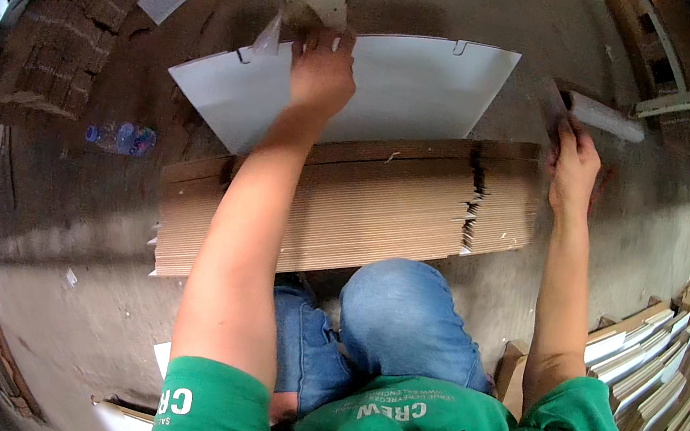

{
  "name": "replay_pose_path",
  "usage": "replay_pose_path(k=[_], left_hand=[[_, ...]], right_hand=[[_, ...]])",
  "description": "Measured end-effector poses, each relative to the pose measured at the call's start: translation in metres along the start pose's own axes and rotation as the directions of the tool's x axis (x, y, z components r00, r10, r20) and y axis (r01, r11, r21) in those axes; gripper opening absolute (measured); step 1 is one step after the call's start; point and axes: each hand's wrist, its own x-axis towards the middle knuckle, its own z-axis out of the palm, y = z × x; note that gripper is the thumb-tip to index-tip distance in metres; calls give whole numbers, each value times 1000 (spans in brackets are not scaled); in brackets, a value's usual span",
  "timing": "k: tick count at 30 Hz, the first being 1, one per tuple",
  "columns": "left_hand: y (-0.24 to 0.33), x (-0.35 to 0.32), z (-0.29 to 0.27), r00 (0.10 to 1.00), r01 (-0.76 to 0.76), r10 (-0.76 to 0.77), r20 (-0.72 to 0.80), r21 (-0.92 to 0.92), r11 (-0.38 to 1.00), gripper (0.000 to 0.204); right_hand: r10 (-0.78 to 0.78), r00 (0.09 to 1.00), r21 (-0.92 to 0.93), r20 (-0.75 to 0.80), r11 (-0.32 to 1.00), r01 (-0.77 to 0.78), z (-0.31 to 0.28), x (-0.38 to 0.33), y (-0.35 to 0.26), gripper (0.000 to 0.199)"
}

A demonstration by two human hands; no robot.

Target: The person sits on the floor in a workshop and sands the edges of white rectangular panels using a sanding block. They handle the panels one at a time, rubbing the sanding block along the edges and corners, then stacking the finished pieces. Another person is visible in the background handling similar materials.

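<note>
Left grip [323,78] curls at white flat cardboard sheet [415,80], hold unclear | Right grip [575,168] pinches blurred thin dark piece [555,107] | Sheet: beyond brown corrugated cardboard stack [366,201] | Risk: uneven pull may crease sheet

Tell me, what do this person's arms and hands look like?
The left hand and right hand wear no gloves, and no watch shows. The left sleeve is short and green, with white lettering; the right sleeve is also short and green.
</note>
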Motion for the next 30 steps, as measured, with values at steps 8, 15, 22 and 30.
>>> replay_pose_path(k=[8,15,22,30], left_hand=[[5,0,-10,997,-5,6,81,-17,1000,36],[13,-4,-10,995,-53,37,95,172,984,41],[16,-7,-11,997,-13,6,76,97,995,38],[18,-1,-10,975,80,-37,220,-194,978,36]], right_hand=[[-455,873,-354,178,798,488,34,50,11,30],[-501,812,-607,299,557,567,74,82,27,32],[-458,846,-598,273,608,522,80,89,28,28],[-353,788,-702,505,364,613,102,81,7,31]])
